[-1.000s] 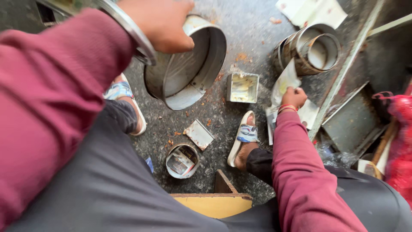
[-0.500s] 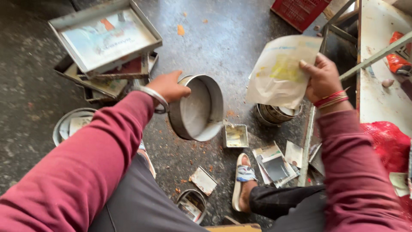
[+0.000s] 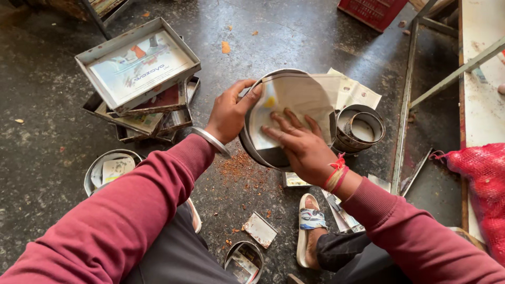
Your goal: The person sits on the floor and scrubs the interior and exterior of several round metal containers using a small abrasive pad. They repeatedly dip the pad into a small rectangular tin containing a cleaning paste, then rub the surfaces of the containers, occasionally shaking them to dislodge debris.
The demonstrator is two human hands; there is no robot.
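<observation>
From the head camera, looking down at a dark, stained floor (image 3: pixel 315 37), the left hand (image 3: pixel 230 111) grips the rim of a round metal baking tin (image 3: pixel 263 155) tilted up on its side, thumb and fingers closed over its upper left edge. A sheet of paper (image 3: pixel 305 97) lies across the tin's open mouth, and the right hand (image 3: pixel 300 144) presses flat on it with fingers spread, closed on nothing. The tin is held above the middle of the floor, over a scatter of reddish crumbs (image 3: pixel 239 165). Just right of it, on the floor, stand nested round metal rings (image 3: pixel 360 126). Toward the far left corner of the floor sits a stack of rectangular metal trays (image 3: pixel 138 84), the top one lined with printed paper. Near the left edge, by the left sleeve, is a round tin with paper scraps inside (image 3: pixel 108 168). At the near edge lie a small square tin (image 3: pixel 259 230) and a small round tin (image 3: pixel 243 262), beside a foot in a white sandal (image 3: pixel 310 231). A red crate (image 3: pixel 374 10) is at the far edge, and a red mesh sack (image 3: pixel 481 189) lies at the right edge by a metal frame (image 3: pixel 405 121).
</observation>
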